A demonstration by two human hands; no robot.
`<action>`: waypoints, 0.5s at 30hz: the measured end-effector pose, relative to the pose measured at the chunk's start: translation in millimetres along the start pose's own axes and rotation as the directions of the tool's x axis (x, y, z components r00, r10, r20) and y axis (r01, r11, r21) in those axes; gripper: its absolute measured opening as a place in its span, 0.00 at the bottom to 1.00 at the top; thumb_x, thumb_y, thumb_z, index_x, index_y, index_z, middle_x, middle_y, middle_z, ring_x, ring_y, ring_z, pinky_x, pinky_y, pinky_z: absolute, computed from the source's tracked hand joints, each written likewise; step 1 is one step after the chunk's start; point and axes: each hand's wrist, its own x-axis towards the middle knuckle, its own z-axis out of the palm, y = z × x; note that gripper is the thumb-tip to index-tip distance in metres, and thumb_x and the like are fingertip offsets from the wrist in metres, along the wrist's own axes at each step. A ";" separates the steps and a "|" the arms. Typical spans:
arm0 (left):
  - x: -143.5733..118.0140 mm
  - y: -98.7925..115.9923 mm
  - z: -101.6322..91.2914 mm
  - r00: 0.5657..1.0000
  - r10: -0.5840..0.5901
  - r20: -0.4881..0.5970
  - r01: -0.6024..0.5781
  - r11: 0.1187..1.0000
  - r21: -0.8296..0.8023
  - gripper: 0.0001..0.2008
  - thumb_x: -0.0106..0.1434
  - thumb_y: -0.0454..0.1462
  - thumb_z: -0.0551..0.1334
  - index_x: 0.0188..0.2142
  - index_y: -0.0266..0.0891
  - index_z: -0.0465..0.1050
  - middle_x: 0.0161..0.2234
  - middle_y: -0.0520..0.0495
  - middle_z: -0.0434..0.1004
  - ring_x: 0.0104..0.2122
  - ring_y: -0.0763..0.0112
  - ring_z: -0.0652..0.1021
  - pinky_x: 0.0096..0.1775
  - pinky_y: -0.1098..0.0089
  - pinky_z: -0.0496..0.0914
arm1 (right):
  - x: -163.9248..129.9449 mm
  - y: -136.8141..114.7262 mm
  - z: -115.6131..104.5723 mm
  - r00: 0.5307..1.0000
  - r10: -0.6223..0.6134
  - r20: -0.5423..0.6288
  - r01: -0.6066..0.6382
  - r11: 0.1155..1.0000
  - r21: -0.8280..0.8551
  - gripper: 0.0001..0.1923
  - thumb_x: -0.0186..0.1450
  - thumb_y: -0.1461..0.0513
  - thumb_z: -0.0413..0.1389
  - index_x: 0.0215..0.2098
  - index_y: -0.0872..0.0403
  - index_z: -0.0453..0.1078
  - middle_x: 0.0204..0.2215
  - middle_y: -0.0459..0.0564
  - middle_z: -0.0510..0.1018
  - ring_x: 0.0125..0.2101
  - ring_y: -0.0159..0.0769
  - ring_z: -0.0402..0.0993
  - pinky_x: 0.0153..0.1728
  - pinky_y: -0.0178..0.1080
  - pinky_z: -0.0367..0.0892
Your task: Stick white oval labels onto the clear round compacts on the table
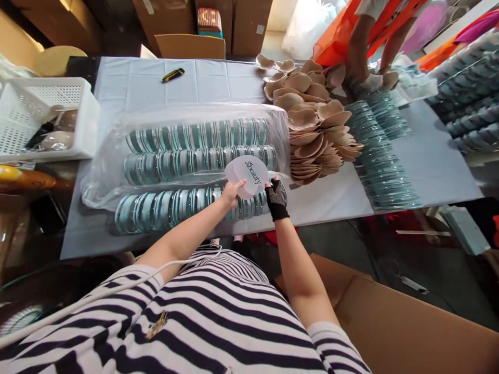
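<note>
The left hand holds a card (lettered).

The left hand holds white printed cards — the gloved right hand at their edge.

White card: "beauty" in dark script-like letters, slanting down to the right across its face; a curly character just before the "b" cannot be made out for sure.
Brown carton behind the desk: a small white label, its print too tiny to read.
</note>
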 end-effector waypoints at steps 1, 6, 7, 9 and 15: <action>-2.3 0.4 -4.3 0.999 0.016 0.033 -0.017 0.999 0.035 0.17 0.53 0.31 0.72 0.43 0.34 0.78 0.41 0.40 0.83 0.46 0.55 0.81 0.54 0.54 0.72 | 1.4 -7.5 -0.2 0.997 -0.063 -0.053 0.061 0.997 -0.037 0.30 0.69 0.57 0.44 0.66 0.61 0.56 0.61 0.63 0.66 0.60 0.42 0.62 0.59 0.45 0.60; -10.0 4.4 -23.4 0.997 0.049 0.056 -0.053 0.996 0.076 0.15 0.53 0.30 0.71 0.42 0.34 0.78 0.43 0.39 0.82 0.46 0.55 0.80 0.54 0.56 0.73 | -16.8 -41.7 17.0 0.962 -0.265 -0.063 0.250 0.950 -0.186 0.26 0.69 0.58 0.42 0.61 0.59 0.65 0.58 0.60 0.70 0.57 0.43 0.67 0.57 0.42 0.63; -11.0 7.0 -26.2 0.997 0.020 0.072 -0.026 0.997 0.073 0.15 0.53 0.30 0.71 0.42 0.33 0.78 0.43 0.39 0.82 0.46 0.55 0.80 0.53 0.56 0.73 | -23.0 -42.6 19.3 0.978 -0.195 -0.077 0.179 0.969 -0.172 0.26 0.70 0.58 0.40 0.59 0.60 0.66 0.55 0.61 0.73 0.53 0.42 0.70 0.53 0.40 0.65; -11.4 14.5 -31.5 0.996 -0.018 0.086 0.013 0.998 0.054 0.17 0.54 0.31 0.72 0.44 0.33 0.78 0.43 0.39 0.82 0.46 0.55 0.81 0.53 0.57 0.73 | -40.4 -34.2 18.6 0.982 0.005 -0.188 -0.032 0.989 -0.141 0.27 0.71 0.58 0.36 0.59 0.63 0.66 0.50 0.63 0.76 0.49 0.42 0.73 0.48 0.39 0.68; 1.2 35.4 -46.8 0.995 -0.041 -0.090 0.030 0.993 -0.114 0.22 0.58 0.29 0.68 0.52 0.35 0.73 0.45 0.41 0.82 0.47 0.60 0.81 0.54 0.58 0.74 | -145.6 21.5 15.4 0.997 0.066 -0.039 -0.076 0.928 -0.365 0.22 0.69 0.55 0.46 0.52 0.56 0.73 0.39 0.59 0.80 0.39 0.45 0.77 0.41 0.41 0.69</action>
